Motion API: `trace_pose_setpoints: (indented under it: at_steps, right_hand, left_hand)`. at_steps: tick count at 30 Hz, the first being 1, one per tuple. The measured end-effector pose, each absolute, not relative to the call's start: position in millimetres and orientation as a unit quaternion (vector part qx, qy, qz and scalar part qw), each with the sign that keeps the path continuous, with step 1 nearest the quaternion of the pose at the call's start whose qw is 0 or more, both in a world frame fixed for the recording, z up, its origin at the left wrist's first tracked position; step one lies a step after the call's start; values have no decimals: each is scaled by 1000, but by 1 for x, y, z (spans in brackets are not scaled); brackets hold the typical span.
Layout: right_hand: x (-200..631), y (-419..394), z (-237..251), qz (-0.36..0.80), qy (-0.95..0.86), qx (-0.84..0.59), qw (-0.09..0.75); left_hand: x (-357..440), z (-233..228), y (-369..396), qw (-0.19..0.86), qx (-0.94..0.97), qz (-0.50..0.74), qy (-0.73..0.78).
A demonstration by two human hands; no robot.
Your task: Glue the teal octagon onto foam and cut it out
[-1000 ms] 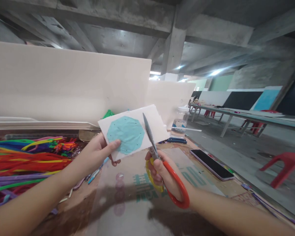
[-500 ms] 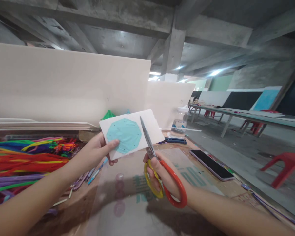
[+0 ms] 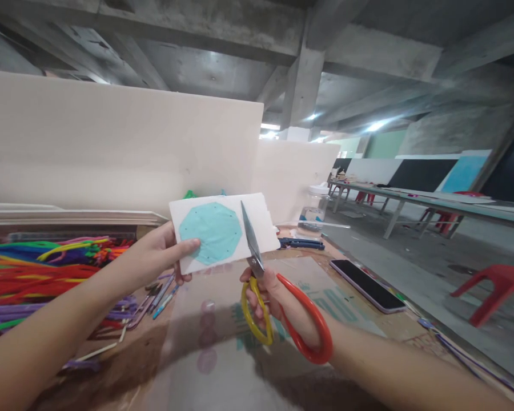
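My left hand (image 3: 167, 251) pinches the left end of a white card (image 3: 263, 228), its thumb lying over the front. On the card's face is a light-blue octagon (image 3: 212, 233) with small dark dots near its corners. My right hand (image 3: 278, 297) grips a pair of scissors (image 3: 252, 242) with one yellow and one red-orange handle loop. The scissors' blade lies across the card, just right of the octagon, pointing up. How far the other blade sits behind the card is hidden.
Bundles of coloured pipe cleaners (image 3: 47, 279) lie at left, with pens (image 3: 165, 302) beside them. A phone (image 3: 366, 285) rests at right. Behind stand a clear jar (image 3: 313, 208), a dark blue tool (image 3: 302, 244) and white boards (image 3: 124, 142). A red stool (image 3: 494, 291) is on the floor.
The card and my left hand have shifted slightly left and turned a little more level. The scissors moved left with them, and their handle loops are spread wider apart.
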State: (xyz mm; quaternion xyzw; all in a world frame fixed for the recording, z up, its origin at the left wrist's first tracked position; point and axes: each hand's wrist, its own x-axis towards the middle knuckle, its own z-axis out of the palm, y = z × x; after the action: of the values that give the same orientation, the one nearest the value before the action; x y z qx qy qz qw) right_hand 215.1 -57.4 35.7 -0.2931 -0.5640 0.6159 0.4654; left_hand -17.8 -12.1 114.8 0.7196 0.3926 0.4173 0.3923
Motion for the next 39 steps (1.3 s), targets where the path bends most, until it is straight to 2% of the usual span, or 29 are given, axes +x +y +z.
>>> trace_pose_setpoints:
  at_steps: [4,11,22,26,31,34,37,39]
  right_hand:
    - [211,-57,34,653,-524,-287,465]
    - [212,-54,35,612,-547,-307,482]
    - [212,-49,34,569,-539,-346,516]
    - [206,-54,27,619,-504,-329,505]
    - [205,-64,22,684,-439,-360,457]
    - [218,-64,20,704,-437,-400,393]
    - [241,-59,23,686,-480,-455,303]
    - [255,-57,29,630,-562,-478,243]
  left_hand:
    - [-22,114,-5,420,711,389,408]
    - [-23,114,-11,361,764,362,393]
    - [-15,100,-6,409,761,339,372]
    - [-16,97,-4,440,749,313,383]
    - [-17,95,0,503,720,268,396]
    - [-20,98,6,508,707,262,417]
    - [-29,105,15,477,690,323,440]
    - [-36,108,20,439,670,399,447]
